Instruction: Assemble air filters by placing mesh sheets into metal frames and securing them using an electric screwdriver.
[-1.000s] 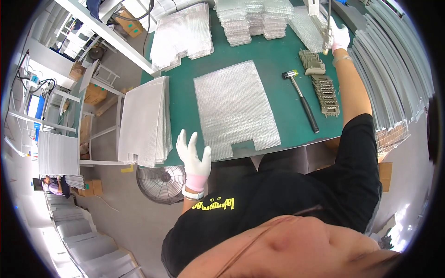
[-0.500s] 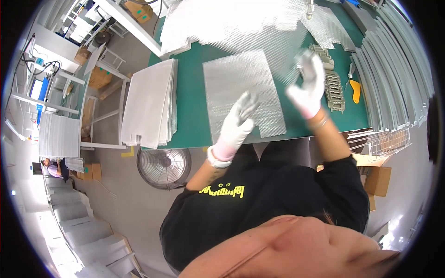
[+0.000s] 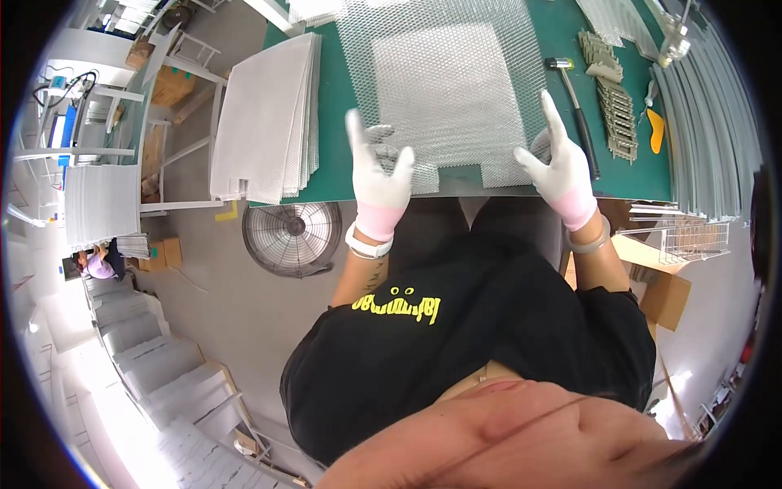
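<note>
A wide silver mesh sheet (image 3: 358, 69) lies on the green worktable, with a smaller, paler mesh sheet (image 3: 448, 90) overlapping it; the smaller one seems to show through from beneath. Both hands wear white gloves with grey palms. At the mesh's near left edge, my left hand (image 3: 381, 175) has its thumb and index finger spread. My right hand (image 3: 564, 167) mirrors it at the near right edge, fingers apart. Neither visibly grips the mesh, though some fingertips overlap its edges. A hammer (image 3: 580, 122) with a black handle lies just beyond my right hand.
Pale sheets (image 3: 265, 114) are stacked on the left of the green table (image 3: 330, 106). To the right lie metal frame pieces (image 3: 617, 118), a yellow-orange tool (image 3: 656, 130) and a long row of grey strips (image 3: 709, 147). A floor fan (image 3: 293, 236) stands below the table's edge.
The large mesh, blurred by my right hand before, now lies over the smaller sheet's area. Both hands have come to its near edges, and the hammer has come into sight.
</note>
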Available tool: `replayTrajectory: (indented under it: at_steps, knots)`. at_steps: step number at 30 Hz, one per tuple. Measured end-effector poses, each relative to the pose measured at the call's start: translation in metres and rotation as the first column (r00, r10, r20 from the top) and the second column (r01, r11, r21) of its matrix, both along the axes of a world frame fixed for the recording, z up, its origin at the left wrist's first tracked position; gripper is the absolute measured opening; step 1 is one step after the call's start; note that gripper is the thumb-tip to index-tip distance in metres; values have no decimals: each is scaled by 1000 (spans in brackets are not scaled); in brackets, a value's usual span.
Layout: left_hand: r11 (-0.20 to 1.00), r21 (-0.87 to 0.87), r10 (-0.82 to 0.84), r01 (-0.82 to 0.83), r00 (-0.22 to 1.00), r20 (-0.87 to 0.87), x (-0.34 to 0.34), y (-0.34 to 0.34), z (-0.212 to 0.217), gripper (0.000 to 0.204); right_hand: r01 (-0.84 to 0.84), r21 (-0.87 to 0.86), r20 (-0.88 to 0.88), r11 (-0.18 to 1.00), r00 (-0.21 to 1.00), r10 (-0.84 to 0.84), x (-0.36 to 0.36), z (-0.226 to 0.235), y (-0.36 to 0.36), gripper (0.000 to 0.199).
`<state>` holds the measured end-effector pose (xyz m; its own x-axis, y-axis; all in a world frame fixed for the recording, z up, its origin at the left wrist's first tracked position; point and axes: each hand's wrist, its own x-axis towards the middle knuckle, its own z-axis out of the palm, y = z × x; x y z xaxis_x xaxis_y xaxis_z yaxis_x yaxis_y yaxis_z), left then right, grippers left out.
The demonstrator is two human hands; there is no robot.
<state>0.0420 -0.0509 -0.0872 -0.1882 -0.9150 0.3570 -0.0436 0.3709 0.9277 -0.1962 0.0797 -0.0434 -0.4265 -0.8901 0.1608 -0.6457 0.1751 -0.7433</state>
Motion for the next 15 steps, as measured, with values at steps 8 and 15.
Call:
replayTrajectory:
  at_steps: [8,15]
  knots:
    - [974,-191,89,119,572,815,7,-11,-15,75,23,57,-123,998,992,-16,3,-53,-4,87]
    - [982,-146,72,117,483,873,9,-17,-29,74,70,228,-179,971,983,-29,8,-60,-9,82]
